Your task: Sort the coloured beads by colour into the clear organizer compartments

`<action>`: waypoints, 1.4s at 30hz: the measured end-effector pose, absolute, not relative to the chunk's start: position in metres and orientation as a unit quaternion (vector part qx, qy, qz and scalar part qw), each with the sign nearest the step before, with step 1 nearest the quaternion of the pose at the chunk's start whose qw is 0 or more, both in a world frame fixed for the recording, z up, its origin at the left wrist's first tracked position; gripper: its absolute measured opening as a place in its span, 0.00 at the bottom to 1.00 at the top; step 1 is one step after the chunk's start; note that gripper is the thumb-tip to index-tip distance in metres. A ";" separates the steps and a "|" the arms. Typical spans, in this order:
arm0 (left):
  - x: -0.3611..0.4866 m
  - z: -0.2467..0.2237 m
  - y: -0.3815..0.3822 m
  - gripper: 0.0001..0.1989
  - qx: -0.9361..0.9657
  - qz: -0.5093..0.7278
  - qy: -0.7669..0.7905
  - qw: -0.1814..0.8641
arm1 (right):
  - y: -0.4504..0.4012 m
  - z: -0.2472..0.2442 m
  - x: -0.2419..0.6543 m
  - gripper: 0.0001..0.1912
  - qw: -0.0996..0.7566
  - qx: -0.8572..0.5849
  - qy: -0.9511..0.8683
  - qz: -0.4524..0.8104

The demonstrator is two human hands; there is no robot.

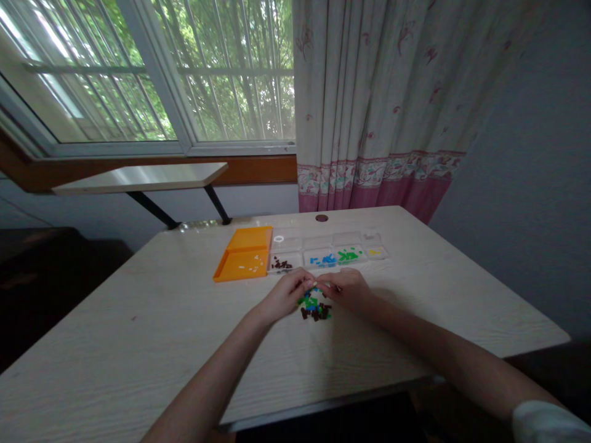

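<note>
Over a mixed pile of small brown, green and blue pieces (316, 312), my two hands meet fingertip to fingertip. My left hand (290, 293) is closed in a pinch, with a tiny pale yellow piece (314, 283) showing at its fingertips. Touching or nearly touching that piece are the fingers of my right hand (349, 287), which is also closed; what it holds is too small to make out. The pieces look like little building bricks, though their exact kind is unclear. My fingers partly hide the pile's far side.
Behind my hands, clear compartment trays (318, 238) hold brown pieces (281, 264), blue pieces (327, 259), green pieces (349, 254) and yellow pieces (374, 251). An orange open case (247, 237) with white pieces (253, 263) lies at their left. A raised shelf (152, 175) stands at the table's back left.
</note>
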State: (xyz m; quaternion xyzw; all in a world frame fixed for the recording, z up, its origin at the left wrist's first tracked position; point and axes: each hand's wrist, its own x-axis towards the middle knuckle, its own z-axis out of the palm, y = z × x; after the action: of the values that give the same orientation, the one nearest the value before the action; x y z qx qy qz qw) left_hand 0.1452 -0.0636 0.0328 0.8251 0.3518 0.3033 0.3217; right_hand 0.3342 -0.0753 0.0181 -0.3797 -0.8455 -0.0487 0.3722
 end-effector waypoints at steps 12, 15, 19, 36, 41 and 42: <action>0.145 0.036 -0.067 0.07 0.823 0.363 0.362 0.243 | -0.072 0.014 0.330 0.10 0.404 -0.441 -0.762 0.250; 0.145 0.035 -0.069 0.07 0.832 0.375 0.354 0.202 | -0.070 0.014 0.328 0.11 0.390 -0.447 -0.731 0.339; 0.144 0.036 -0.072 0.09 0.859 0.360 0.338 0.137 | -0.067 0.012 0.328 0.13 0.385 -0.440 -0.706 0.400; 0.131 0.052 -0.073 0.04 0.784 0.493 0.376 0.007 | -0.065 0.021 0.347 0.15 0.149 -0.484 -0.852 0.132; 0.132 0.053 -0.074 0.03 0.777 0.509 0.371 -0.011 | -0.065 0.024 0.346 0.11 0.145 -0.491 -0.848 0.134; 0.132 0.053 -0.074 0.03 0.777 0.510 0.370 -0.013 | -0.065 0.024 0.346 0.10 0.145 -0.492 -0.848 0.134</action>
State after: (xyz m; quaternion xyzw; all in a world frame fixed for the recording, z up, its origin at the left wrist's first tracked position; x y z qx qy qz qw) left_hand 0.1318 -0.0742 0.0529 0.7768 0.3698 0.5096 -0.0128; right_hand 0.3456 -0.0653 0.0242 -0.4919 -0.8480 0.1337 0.1450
